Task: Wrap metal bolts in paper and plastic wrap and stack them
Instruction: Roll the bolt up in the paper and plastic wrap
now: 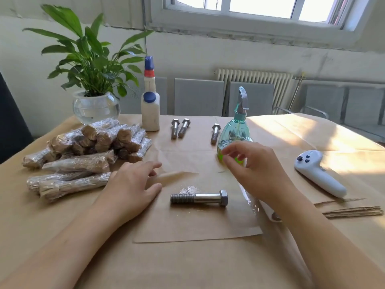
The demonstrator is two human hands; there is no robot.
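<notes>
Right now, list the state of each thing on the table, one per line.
Steel hex bolt on the loose brown paper sheet: unwrapped, lying flat.
Three steel bolts at the back: unwrapped.
Pile of plastic-wrapped paper bundles: wrapped, stacked.
Green spray bottle: upright.
White glue bottle: upright, capped.
Left hand: flat on the paper.
Right hand: fingers loosely curled, holding nothing.

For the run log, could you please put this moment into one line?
bolt: bare, lying on paper sheet | left hand: flat on sheet | right hand: by spray bottle | wrapped bundles: stacked left
</notes>
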